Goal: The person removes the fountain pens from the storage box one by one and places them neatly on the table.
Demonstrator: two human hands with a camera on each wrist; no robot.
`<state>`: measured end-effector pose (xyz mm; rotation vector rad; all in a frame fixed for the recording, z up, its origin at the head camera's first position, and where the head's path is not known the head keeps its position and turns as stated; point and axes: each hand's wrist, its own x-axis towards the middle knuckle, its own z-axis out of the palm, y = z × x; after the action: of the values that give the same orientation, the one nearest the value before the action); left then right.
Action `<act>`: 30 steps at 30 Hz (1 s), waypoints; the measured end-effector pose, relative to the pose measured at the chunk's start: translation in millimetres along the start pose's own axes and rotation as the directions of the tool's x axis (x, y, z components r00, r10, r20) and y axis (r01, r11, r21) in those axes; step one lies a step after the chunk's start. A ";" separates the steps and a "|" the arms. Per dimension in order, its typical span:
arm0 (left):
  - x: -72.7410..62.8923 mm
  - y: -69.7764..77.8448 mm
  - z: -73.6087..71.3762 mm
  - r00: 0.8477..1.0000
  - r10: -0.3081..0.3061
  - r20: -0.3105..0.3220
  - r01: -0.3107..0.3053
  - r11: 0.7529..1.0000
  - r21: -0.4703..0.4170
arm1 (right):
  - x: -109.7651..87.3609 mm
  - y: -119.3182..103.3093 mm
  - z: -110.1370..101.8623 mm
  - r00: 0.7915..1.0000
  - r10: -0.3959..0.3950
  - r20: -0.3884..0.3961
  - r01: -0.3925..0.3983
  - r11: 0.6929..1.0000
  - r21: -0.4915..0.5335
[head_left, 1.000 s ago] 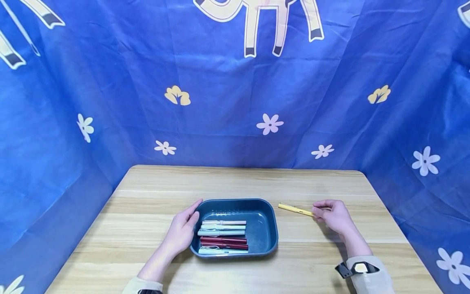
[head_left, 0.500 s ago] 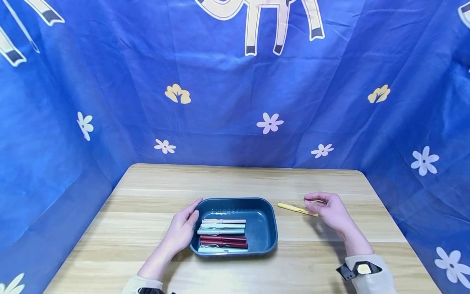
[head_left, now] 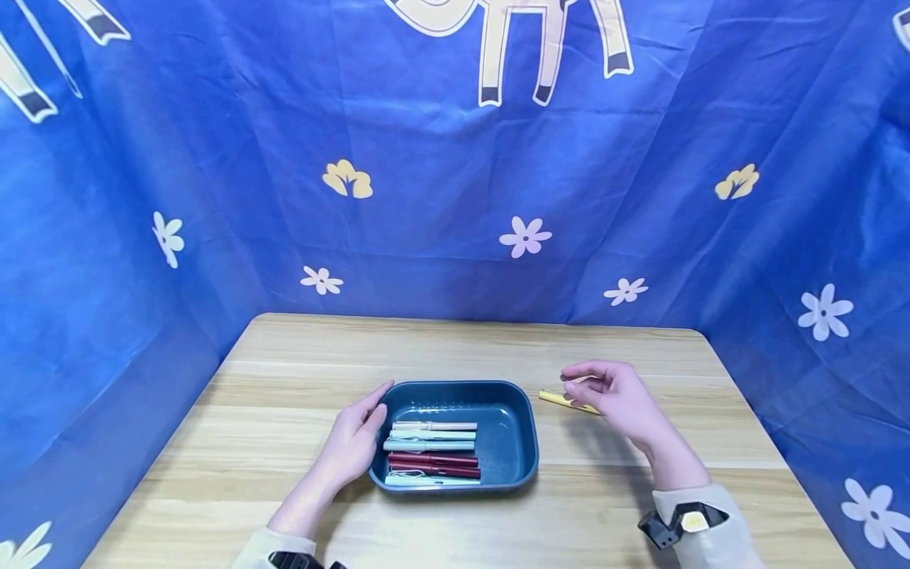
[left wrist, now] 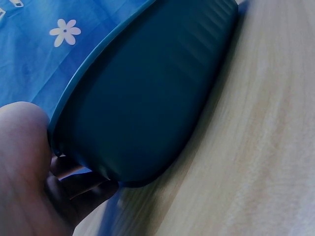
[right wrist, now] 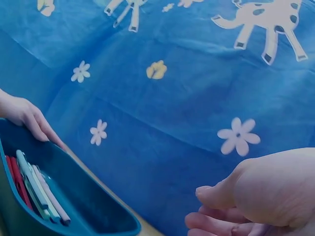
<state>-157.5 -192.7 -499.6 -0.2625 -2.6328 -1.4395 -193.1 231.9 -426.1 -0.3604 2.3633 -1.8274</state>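
My left hand (head_left: 348, 444) grips the left end of a dark teal plastic bin (head_left: 501, 444), thumb on the rim and fingers along the outer wall. Inside the bin, on its left side, several capped pens lie side by side: a pale pinkish one (head_left: 448, 427), light blue ones (head_left: 441, 446), dark red ones (head_left: 435, 458) and a mint one along the front. To the right, a yellow pen (head_left: 553, 397) lies on the table, its right end hidden. My right hand (head_left: 620, 397) hovers over that end with loosely bent fingers, holding nothing.
The wooden table (head_left: 355, 348) is bounded at the back and sides by a blue cloth (head_left: 426, 197) printed with flowers and animals. Each wrist carries a black strap-on device (head_left: 682, 523).
My right hand has let go of the yellow pen, then lifted and moved left over it. The pen stays on the table. My left hand and the bin have not moved.
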 end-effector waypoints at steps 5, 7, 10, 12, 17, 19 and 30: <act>-0.3 0.9 -0.7 1.000 0.002 -0.002 -0.002 1.000 0.004 | 6.1 -9.4 14.0 0.998 -0.039 0.053 0.038 0.999 0.012; -0.1 1.1 -0.9 1.000 0.003 -0.003 -0.003 1.000 0.003 | 9.0 -11.6 20.4 0.996 -0.052 0.073 0.052 0.999 0.011; 0.5 1.3 -1.1 1.000 -0.001 -0.002 0.001 1.000 -0.001 | 13.3 -13.9 30.3 0.992 -0.071 0.100 0.071 0.997 0.009; 0.8 1.3 -1.0 1.000 -0.006 0.001 0.006 1.000 -0.006 | 16.3 -15.1 37.0 0.990 -0.080 0.117 0.079 0.997 0.011; 0.5 1.5 -0.9 1.000 -0.014 0.005 0.014 1.000 -0.015 | 23.7 -14.7 54.8 0.985 -0.062 0.158 0.059 0.998 0.025; 0.3 1.1 -1.2 1.000 -0.015 0.004 0.015 1.000 -0.016 | 26.4 -13.2 63.0 0.983 -0.056 0.177 0.053 0.998 0.022; -1.0 2.5 -1.6 1.000 -0.019 0.000 0.019 1.000 -0.021 | 38.7 -3.8 105.4 0.957 -0.024 0.288 0.049 0.995 -0.082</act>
<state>-155.9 -192.8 -496.9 -0.2397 -2.6282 -1.4732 -203.7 122.2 -447.9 -0.6369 2.2525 -1.5642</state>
